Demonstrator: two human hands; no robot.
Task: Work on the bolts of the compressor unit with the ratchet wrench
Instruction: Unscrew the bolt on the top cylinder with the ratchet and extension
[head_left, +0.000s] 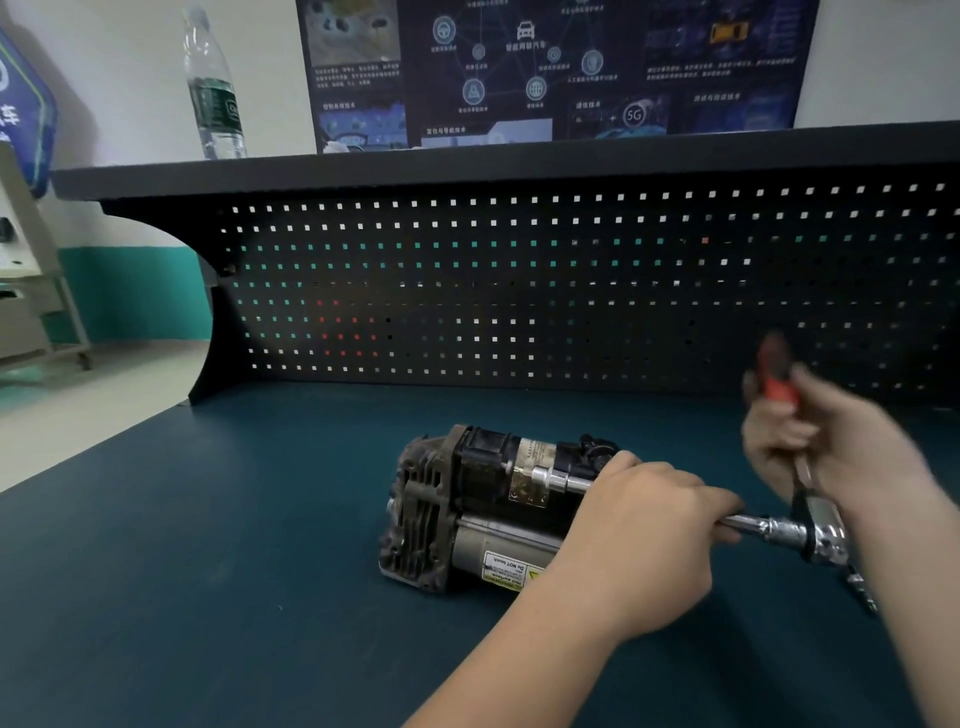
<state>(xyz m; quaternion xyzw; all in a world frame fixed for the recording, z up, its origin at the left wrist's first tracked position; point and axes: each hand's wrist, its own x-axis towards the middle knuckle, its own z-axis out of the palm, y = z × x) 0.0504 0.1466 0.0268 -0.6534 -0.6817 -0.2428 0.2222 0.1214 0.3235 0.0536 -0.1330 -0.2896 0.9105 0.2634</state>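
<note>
While your right hand (810, 441) curls round the red grip of the ratchet wrench (821, 530), blurred mid-swing, your left hand (649, 530) closes over the long extension bar (753, 524) just ahead of the ratchet head, steadying it. Beyond your left knuckles the bar runs on to a chrome socket (550, 477), which appears seated at a bolt on the side of the compressor unit (467, 514); the bolt itself is hidden. That unit lies on its side on the dark counter (208, 545), directly beyond your left hand and touching it.

To do this step well, keep the bar in line with the bolt, press lightly toward the socket, and swing in short arcs so it does not slip off. The unit is unclamped and could roll or shift under torque.

Near your right wrist a small metal piece (862, 592), perhaps a spare bit, lies on the counter. Farther off, the pegboard (519, 286) may limit the handle's sweep; above it, a water bottle (213, 88) stands on the shelf (467, 161).
</note>
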